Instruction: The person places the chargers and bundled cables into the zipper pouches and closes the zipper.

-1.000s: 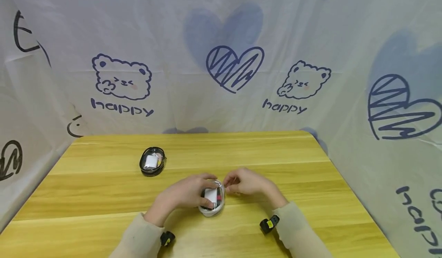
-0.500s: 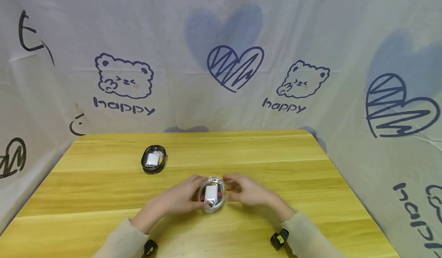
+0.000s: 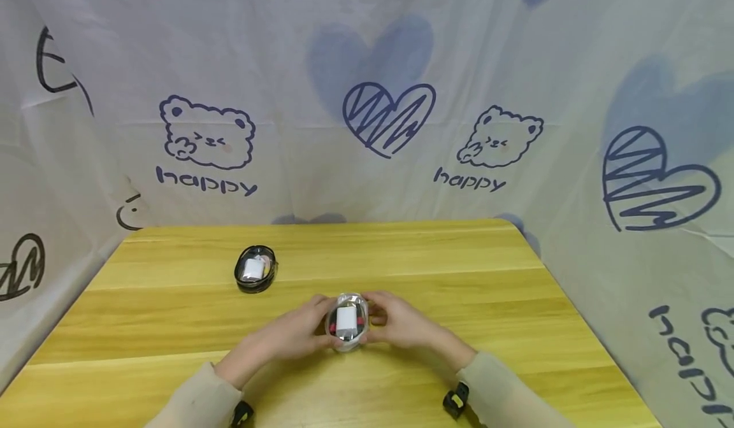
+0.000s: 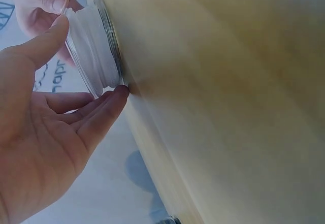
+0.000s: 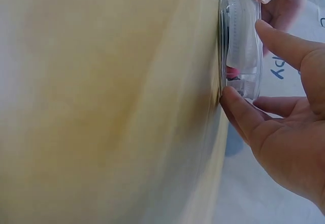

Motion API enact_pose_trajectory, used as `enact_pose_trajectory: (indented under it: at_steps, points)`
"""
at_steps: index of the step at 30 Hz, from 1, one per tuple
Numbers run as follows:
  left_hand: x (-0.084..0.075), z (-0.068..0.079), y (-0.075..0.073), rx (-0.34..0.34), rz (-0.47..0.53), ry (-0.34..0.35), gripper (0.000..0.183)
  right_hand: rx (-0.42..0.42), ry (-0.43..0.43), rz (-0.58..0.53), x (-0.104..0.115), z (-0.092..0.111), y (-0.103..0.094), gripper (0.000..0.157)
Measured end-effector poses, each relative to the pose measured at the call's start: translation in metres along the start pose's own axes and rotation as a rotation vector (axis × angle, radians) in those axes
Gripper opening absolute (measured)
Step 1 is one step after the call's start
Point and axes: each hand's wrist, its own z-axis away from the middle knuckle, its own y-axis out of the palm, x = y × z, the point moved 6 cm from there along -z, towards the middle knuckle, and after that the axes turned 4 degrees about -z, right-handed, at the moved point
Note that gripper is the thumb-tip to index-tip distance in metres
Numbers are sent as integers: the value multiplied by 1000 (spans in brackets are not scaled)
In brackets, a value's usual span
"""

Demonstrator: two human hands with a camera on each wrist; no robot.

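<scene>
A clear oval zip pouch [image 3: 347, 346] with a whitish band around its side sits upright at the near middle of the table. Through its top show a white block [image 3: 346, 318] like a charger plug and small red bits. My left hand [image 3: 295, 330] grips the pouch's left side, thumb at the near edge and fingers at the far one. On the opposite side my right hand [image 3: 404, 321] holds it the same way. In the left wrist view the pouch's side band [image 4: 94, 46] lies between thumb and fingertips, low at the tabletop.
A second oval pouch with a black rim [image 3: 255, 288] lies farther back on the left, a white block [image 3: 254, 269] inside. The wooden table [image 3: 459, 256] meets a printed cloth [image 3: 298, 160] at the back, and cloth hangs at both sides.
My left hand has moved from over the pouch to its left side. My right hand has come in to grip the right side. The pouch has shifted slightly away and left.
</scene>
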Motion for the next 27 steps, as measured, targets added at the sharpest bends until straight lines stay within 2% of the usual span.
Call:
enact_pose_trajectory:
  at_steps: [4,9,17,24,27]
  points:
    - [11,-5,-9,-25,36,4,77,9,-12,7,0,-17,0,77]
    - [30,-12,-22,-44,77,-29,71,9,2,-30,-5,-43,-2,79]
    - [58,-32,-37,-94,129,-93,60,-72,46,-69,-16,-82,-7,79]
    - [73,-46,-44,-126,172,-161,56,-98,74,-116,-20,-104,-13,78]
    - [75,-47,-46,-144,152,-167,58,-106,75,-100,-21,-108,-14,77]
